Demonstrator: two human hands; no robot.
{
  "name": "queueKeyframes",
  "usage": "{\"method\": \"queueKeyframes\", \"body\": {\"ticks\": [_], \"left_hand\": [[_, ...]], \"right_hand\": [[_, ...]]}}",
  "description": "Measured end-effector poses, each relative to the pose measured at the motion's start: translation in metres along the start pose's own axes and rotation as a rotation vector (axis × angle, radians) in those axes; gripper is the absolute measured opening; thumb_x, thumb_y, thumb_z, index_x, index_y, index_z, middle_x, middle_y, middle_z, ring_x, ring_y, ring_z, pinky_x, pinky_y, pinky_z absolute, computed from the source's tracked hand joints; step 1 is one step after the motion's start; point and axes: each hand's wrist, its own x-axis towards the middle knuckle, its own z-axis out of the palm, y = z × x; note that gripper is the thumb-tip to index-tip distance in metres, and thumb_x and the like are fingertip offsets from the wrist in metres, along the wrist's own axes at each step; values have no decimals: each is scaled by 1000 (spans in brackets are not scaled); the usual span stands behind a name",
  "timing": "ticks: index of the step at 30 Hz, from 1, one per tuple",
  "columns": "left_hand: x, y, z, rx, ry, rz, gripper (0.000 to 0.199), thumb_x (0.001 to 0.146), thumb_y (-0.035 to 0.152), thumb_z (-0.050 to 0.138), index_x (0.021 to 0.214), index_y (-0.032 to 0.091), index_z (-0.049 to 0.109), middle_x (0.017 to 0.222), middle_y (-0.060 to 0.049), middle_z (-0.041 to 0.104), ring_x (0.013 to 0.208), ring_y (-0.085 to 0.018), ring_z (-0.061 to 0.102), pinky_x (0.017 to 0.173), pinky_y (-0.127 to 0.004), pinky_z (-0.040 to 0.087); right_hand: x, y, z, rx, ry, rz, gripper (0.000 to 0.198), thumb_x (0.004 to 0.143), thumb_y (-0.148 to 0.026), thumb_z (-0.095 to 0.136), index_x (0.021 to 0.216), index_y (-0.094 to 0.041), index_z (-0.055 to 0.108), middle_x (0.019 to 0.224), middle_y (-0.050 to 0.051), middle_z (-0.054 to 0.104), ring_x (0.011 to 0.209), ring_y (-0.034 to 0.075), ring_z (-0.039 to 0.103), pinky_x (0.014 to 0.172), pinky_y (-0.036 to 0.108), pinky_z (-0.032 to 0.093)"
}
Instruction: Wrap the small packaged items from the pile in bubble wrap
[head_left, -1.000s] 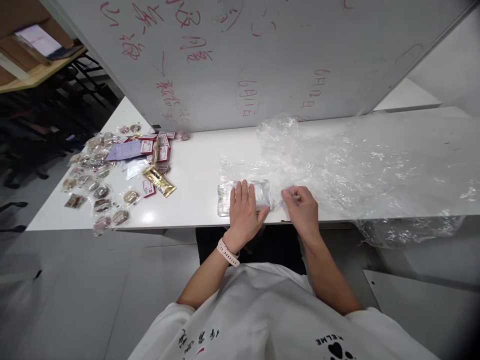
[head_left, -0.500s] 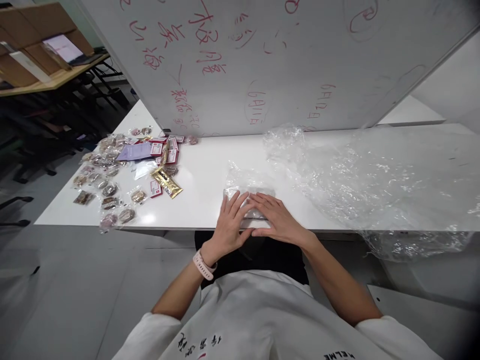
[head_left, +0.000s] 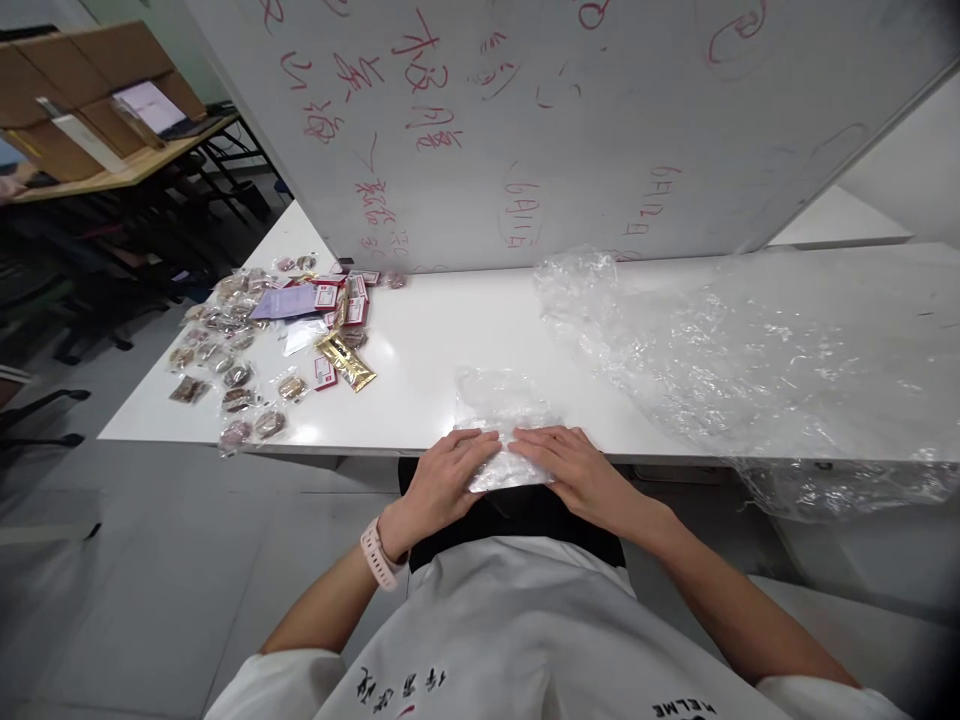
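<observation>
A piece of crinkled clear plastic wrap lies at the table's front edge, its near end jutting out past the edge. It looks folded or wrapped over; whether anything is inside I cannot make out. My left hand grips its left side, fingers over the top and the thumb out of sight. On the other side my right hand grips it the same way, with its fingertips close to those of the left.
A large sheet of clear plastic covers the table's right part and hangs over the front edge. Small packaged items, a purple packet and a gold packet lie at left. Behind the white table stands a whiteboard.
Both hands have drawn toward my body and moved slightly apart, bringing the plastic wrap over the table's edge. The view has shifted a little to the left.
</observation>
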Motion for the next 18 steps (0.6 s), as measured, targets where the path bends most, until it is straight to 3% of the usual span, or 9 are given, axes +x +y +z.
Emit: {"method": "queueKeyframes", "body": {"ticks": [2,4,7,10,14,18], "left_hand": [[7,1,-10,-114,29,-104,45,90,45,66,129,23,61,122,-9,71,110,-25,65,92,-37,54],[27,-5,-19,-188,66,-279,41,91,54,62,112,20,68,97,-6,74,85,-20,68,75,-31,53],[62,-24,-24,-151,140,-542,45,92,61,55,97,17,67,71,-2,66,66,-18,61,63,-28,45],[83,-39,-15,31,207,-631,44,90,55,61,110,16,64,89,-8,69,87,-26,63,75,-35,48],[85,-44,-1,214,275,-549,49,92,40,62,133,14,54,136,-19,57,124,-36,51,97,-49,45],[87,-43,-10,75,144,-511,49,94,32,57,139,15,50,131,-16,62,113,-30,58,94,-45,47]], "right_hand": [[7,3,-13,111,8,20,44,100,-23,43,142,-29,54,135,7,64,119,25,60,97,44,49],[25,14,-26,214,33,125,40,101,-40,47,137,-27,58,125,7,69,104,23,66,89,39,52],[63,35,-38,226,77,359,49,97,-56,50,133,-24,60,118,8,70,87,21,67,74,34,53],[90,50,-35,3,97,482,53,93,-56,57,132,-21,60,125,12,65,106,29,62,84,42,52],[93,53,-18,-228,187,366,50,95,-45,57,138,-20,56,150,14,47,134,37,44,103,54,44],[86,56,-19,-104,84,247,43,99,-37,45,138,-24,57,141,11,57,128,32,50,98,50,48]]}}
